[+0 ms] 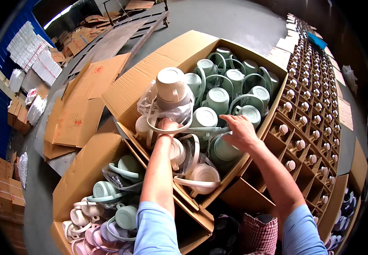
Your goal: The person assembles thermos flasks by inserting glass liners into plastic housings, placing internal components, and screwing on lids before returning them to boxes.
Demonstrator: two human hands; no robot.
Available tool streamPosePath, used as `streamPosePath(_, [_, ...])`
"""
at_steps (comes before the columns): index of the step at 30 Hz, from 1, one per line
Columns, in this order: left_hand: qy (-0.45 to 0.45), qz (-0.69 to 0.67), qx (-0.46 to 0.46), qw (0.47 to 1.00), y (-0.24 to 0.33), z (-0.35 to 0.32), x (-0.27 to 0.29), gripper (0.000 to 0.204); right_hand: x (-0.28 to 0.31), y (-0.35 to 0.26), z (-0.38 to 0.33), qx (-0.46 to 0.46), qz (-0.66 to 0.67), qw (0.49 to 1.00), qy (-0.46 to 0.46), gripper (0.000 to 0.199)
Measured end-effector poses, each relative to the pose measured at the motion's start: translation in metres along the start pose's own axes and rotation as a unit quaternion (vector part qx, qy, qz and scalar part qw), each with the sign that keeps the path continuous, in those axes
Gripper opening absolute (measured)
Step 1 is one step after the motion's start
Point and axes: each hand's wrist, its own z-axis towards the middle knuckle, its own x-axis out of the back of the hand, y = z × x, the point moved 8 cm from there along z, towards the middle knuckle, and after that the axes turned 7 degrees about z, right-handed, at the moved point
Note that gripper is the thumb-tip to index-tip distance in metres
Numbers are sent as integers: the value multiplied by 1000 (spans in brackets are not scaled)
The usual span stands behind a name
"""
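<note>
Within a large open carton (167,51), my left hand (167,124) is closed on a crumpled clear plastic bag (184,115), its fingertips hidden. The bag is around a stack of cream plastic cups (171,84), and a cream loop handle (151,115) passes over my wrist. My right hand (240,132) lies open, fingers apart, by the loop handle of a green plastic cup (225,149). Behind it, upside-down pale green cups (216,100) with loop handles fill the far part of the carton. Cream ones (203,175) stand at its near end.
A second carton (86,170) at lower left holds green, cream, pink and lilac cups (126,216). Flattened cardboard (80,119) lies at left beside a flat cart (111,42). On the right, divided cartons (303,97) hold rows of narrow-necked pieces; purple items (346,208) fill another box.
</note>
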Motion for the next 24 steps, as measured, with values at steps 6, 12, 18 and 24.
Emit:
streamPosePath(6, [-17,2,8,1000,50,-85,65,48,-11,30,-23,113,-38,993,27,33])
streamPosePath(12, [192,-162,-164,954,97,-217,120,32,20,-40,-20,75,-56,990,102,24])
streamPosePath(18, [-127,-345,-220,904,166,-319,58,22,188,-128,-51,114,-71,956,259,24])
streamPosePath(24, [-176,-611,-140,759,201,-327,17,19,327,-93,-164,-32,184,918,348,16])
